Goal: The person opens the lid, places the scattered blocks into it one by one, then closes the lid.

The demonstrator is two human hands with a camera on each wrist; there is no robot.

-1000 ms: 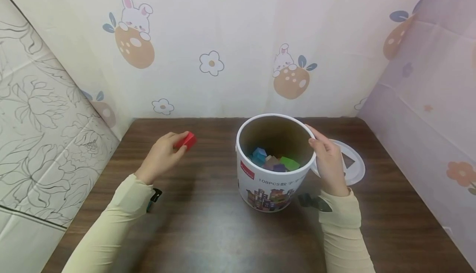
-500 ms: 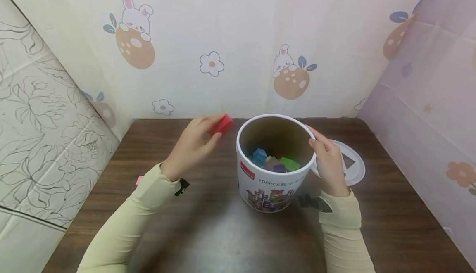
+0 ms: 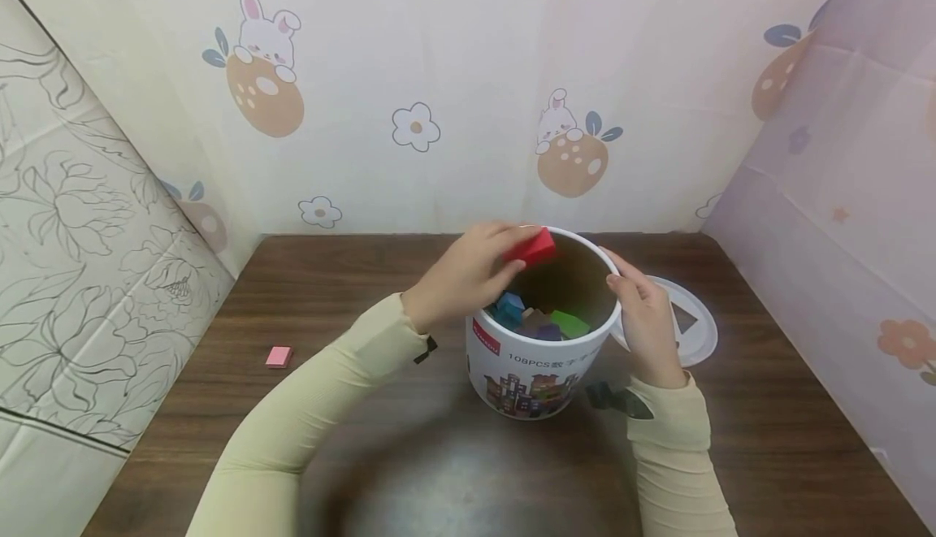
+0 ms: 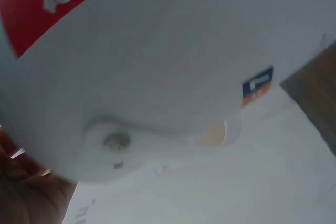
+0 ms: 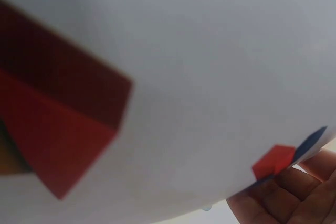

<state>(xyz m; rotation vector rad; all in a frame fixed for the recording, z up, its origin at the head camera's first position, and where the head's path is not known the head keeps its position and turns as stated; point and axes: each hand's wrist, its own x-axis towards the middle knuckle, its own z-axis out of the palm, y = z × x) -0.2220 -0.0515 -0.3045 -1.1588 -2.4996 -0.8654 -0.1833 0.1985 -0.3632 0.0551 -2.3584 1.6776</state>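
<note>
In the head view my left hand (image 3: 468, 277) pinches a red block (image 3: 537, 248) between thumb and fingers, over the left part of the bucket's opening. The white bucket (image 3: 504, 370) stands upright, with printed buildings on its side. Inside it lie several coloured blocks, among them a green block (image 3: 569, 323) and a blue block (image 3: 509, 303). My right hand (image 3: 647, 322) grips the bucket's right rim, thumb over the edge. Both wrist views are mostly filled by the bucket's wall (image 4: 173, 51), with part of the right hand (image 5: 299, 195) at the lower right corner.
A small pink block (image 3: 279, 357) lies on the brown wooden table (image 3: 409, 472) to the left. Behind my right hand, the white lid (image 3: 698, 334) lies flat on the table. A printed cloth (image 3: 439, 171) hangs along the back.
My left hand has carried the red block rightward from the table's left side to over the bucket. The pink block has come into sight. My right hand keeps its grip on the rim.
</note>
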